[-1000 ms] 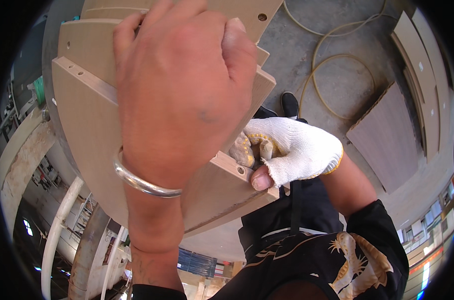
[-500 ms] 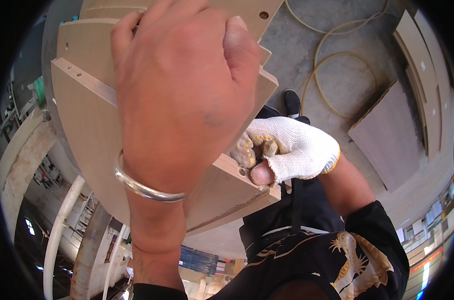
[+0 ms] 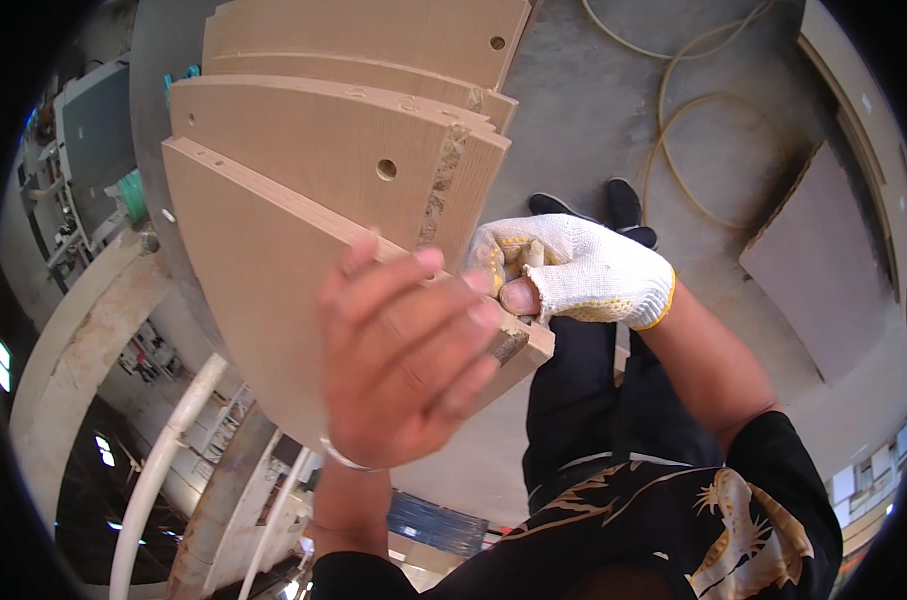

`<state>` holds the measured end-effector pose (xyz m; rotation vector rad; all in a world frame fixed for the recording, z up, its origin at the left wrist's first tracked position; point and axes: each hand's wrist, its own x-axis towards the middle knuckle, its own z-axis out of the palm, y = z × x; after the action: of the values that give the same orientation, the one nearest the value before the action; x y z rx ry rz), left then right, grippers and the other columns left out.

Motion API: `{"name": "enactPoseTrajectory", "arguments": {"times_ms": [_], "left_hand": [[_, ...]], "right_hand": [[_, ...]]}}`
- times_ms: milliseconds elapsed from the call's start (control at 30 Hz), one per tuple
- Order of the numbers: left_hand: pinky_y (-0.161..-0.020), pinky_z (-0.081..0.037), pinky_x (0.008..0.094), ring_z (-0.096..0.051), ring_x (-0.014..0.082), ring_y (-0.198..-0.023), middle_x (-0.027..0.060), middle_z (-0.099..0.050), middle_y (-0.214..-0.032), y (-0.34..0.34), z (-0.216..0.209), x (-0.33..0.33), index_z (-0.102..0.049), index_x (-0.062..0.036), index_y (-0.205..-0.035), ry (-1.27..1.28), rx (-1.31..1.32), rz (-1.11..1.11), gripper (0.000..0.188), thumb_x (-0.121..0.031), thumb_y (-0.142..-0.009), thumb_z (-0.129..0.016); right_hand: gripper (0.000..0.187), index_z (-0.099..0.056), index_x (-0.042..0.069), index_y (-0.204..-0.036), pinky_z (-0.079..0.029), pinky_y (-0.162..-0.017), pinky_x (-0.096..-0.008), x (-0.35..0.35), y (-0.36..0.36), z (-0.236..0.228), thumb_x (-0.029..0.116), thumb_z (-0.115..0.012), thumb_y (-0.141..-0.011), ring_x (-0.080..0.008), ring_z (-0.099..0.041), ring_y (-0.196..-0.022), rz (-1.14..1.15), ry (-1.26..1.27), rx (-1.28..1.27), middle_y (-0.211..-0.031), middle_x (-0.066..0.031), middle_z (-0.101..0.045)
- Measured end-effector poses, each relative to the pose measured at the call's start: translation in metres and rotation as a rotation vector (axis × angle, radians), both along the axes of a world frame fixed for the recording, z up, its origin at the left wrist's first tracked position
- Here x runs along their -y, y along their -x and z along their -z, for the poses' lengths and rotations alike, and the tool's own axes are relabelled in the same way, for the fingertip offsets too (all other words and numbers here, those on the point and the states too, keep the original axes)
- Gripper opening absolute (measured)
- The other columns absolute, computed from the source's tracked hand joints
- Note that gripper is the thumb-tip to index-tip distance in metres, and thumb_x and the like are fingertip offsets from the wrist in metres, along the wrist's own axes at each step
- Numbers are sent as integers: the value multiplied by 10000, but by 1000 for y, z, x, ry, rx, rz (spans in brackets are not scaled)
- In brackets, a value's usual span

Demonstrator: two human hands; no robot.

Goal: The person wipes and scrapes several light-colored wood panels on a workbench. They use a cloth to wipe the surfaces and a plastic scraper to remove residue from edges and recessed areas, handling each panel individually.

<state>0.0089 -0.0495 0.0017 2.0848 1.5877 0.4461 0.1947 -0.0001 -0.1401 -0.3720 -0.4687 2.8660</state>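
Observation:
A curved wood-look panel (image 3: 263, 260) stands nearest me, with small holes along its narrow top edge. My left hand (image 3: 403, 355), bare and with a silver bangle at the wrist, hovers over this panel. Its fingers are stretched out, slightly blurred, and nothing shows in them. In a white knit glove with yellow dots, my right hand (image 3: 583, 270) is closed at the panel's near right corner. The bare thumb lies by the edge. A short pale stub (image 3: 535, 254) pokes up between thumb and fingers; I cannot tell what it is.
Behind stand more panels (image 3: 303, 115), one with a large round hole and a rough chipped strip. A yellowish hose (image 3: 663, 110) loops over the concrete floor. Boards (image 3: 813, 260) lean at the right. Pale pipes (image 3: 168, 470) stand at the left.
My left hand has come back toward me and lower, uncovering the panels behind, and its fingers have stretched out. My right hand stays closed at the panel's corner. The view has shifted.

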Motion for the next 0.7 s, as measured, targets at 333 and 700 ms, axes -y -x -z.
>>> {"name": "enactPoseTrajectory", "arguments": {"times_ms": [333, 700], "left_hand": [[-1245, -327, 625, -614, 285, -1315, -12, -767, -1284, 1, 18, 38, -765, -211, -1135, -99, -121, 31, 227, -147, -917, -776], [-1209, -360, 726, -589, 327, -1361, 12, -729, -1373, 15, 15, 41, -722, -244, -1232, -110, -261, 183, 315, -228, -927, -801]], "right_hand": [[410, -677, 36, -1113, -460, -757, -228, 20, -5, -2, 353, -865, -932, -69, -598, -891, 47, 211, -31, -968, 9, -664], [438, -668, 26, -1154, -502, -790, -245, 30, -4, -2, 371, -846, -950, -86, -624, -913, 71, 275, -41, -987, -4, -669]]}}
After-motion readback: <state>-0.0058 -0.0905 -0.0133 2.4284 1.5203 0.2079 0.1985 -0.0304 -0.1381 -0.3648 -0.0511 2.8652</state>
